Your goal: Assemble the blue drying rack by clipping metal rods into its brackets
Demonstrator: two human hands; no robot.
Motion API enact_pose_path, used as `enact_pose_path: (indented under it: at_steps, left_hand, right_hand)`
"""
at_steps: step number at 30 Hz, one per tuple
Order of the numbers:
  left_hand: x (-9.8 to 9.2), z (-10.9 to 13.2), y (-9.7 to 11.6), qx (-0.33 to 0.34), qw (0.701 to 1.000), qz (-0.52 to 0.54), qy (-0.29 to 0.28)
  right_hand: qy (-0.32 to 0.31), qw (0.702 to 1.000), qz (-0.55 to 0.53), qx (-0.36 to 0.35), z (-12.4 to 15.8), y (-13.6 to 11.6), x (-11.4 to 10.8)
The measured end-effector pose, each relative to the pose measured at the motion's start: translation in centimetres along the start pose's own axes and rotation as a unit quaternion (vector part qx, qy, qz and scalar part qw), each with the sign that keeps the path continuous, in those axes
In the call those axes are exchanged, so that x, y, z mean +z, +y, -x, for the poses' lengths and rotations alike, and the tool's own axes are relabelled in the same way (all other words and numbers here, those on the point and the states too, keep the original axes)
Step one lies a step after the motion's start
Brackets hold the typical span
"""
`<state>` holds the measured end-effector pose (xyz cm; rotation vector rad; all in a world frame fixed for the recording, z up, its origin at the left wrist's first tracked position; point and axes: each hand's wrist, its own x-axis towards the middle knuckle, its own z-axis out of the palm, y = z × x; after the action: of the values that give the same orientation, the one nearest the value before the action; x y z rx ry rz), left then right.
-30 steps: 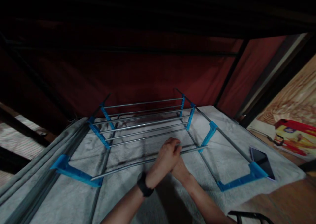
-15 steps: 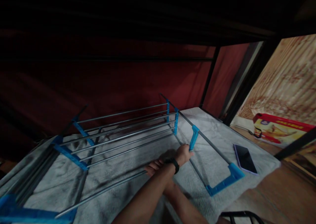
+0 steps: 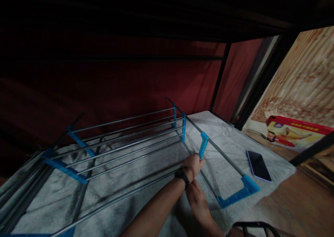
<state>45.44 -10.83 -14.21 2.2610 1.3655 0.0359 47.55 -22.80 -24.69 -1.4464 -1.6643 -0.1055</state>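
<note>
A rack of grey metal tubes (image 3: 135, 142) and blue plastic brackets lies on a bed. My left hand (image 3: 191, 165), with a dark band at the wrist, is closed around the lower part of a blue bracket (image 3: 204, 144) on the right side frame. Just below it is my right hand (image 3: 197, 195), its fingers hidden behind the left hand and wrist. A loose-looking metal tube (image 3: 122, 196) runs from the lower left up to my left hand. Its right end is covered there. At the right corner, a blue L-shaped corner piece (image 3: 241, 193) joins two side tubes.
Grey fleecy cloth (image 3: 229, 150) covers the bed. A phone (image 3: 259, 165) rests near its right edge. Beyond stand a red and yellow box (image 3: 297, 132) and a black bed post (image 3: 261, 84). A black metal frame (image 3: 253, 226) is at bottom right.
My right hand has moved right along the tube, from left of my left wrist to beneath my left hand. My left hand stays on the bracket. The view has shifted slightly.
</note>
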Motion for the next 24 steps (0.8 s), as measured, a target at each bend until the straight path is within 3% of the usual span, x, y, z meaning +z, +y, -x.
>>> enact_pose_path:
  at_steps: [3,7,15,21,24]
  left_hand:
    - [0.0,0.2,0.1,-0.004,1.000,-0.011,0.006]
    - [0.2,0.1,-0.1,0.014,1.000,-0.017,0.016]
    - [1.1,-0.6,-1.1,0.052,0.998,-0.012,0.022]
    - [1.3,-0.8,-1.5,0.070,0.997,0.008,0.020]
    - [0.9,-0.5,-1.4,0.067,0.997,0.024,0.007]
  right_hand:
    - [0.064,0.975,-0.134,0.166,0.1,4.3,-0.4]
    - [0.091,0.941,-0.186,0.268,-1.5,7.3,-0.2]
    - [0.098,0.907,-0.246,0.327,-3.8,7.9,0.5]
    - [0.086,0.929,-0.203,0.295,-4.9,9.2,0.6]
    - [0.107,0.933,-0.176,0.296,-4.6,8.7,0.2]
